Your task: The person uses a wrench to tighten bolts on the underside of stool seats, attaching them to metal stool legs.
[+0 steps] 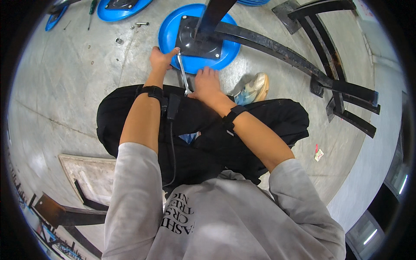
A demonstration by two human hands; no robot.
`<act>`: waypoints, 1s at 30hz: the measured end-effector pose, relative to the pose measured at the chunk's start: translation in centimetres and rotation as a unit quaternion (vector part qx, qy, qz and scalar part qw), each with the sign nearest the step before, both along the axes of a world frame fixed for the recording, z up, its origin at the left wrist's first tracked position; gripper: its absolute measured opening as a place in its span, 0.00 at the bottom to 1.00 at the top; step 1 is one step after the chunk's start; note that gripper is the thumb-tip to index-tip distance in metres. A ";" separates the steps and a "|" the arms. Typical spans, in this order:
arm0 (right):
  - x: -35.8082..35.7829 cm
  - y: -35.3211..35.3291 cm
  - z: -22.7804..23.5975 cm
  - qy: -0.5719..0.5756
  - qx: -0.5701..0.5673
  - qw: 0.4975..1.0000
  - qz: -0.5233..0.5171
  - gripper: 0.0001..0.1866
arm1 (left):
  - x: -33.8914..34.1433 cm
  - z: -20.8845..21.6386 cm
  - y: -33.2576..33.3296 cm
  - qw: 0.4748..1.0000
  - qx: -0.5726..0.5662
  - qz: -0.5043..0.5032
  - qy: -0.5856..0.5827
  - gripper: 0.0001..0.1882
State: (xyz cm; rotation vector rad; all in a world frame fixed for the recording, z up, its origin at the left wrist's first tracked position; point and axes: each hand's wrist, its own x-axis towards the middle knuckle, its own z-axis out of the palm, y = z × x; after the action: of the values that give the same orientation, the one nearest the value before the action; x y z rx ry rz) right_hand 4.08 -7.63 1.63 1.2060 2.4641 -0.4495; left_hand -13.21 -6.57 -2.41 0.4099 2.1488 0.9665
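A round blue seat (166, 34) lies upside down on the floor ahead, a black metal mounting plate (190, 47) on its underside with bolts at the corners. A silver wrench (183, 71) slants from the plate's near left corner bolt toward me. My left hand (161, 60) grips the seat's left rim, its thumb against the wrench's far end. At the wrench's near end is the thumb of my right hand (209, 87), whose fingers reach the near rim of the seat. Part of that grip is hidden from above.
A black metal frame (277, 47) rises from the plate and stretches right, beside more curved black bars (325, 43). Another blue seat (104, 12), a screwdriver (91, 11), a socket (118, 40) and small hardware lie far left. A pale board (86, 173) is at my left.
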 end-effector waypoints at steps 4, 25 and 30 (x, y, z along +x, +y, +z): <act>0.3 -0.1 -0.2 0.031 0.044 0.998 0.018 0.39 | 0.2 1.1 0.3 0.999 -0.037 -0.010 -0.002 0.32; 0.1 1.0 1.6 0.001 -0.048 0.998 0.051 0.36 | -0.5 1.0 0.0 0.997 -0.064 -0.028 -0.026 0.33; -0.5 0.6 1.7 -0.028 -0.061 0.997 0.030 0.37 | -0.4 1.2 0.1 0.997 -0.073 -0.039 -0.009 0.32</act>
State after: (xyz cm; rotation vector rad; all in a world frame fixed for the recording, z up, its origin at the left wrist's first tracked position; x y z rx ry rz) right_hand 3.53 -7.00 3.33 1.0785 2.3814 -0.5323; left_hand -13.63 -6.44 -1.25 0.4083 2.1553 0.7606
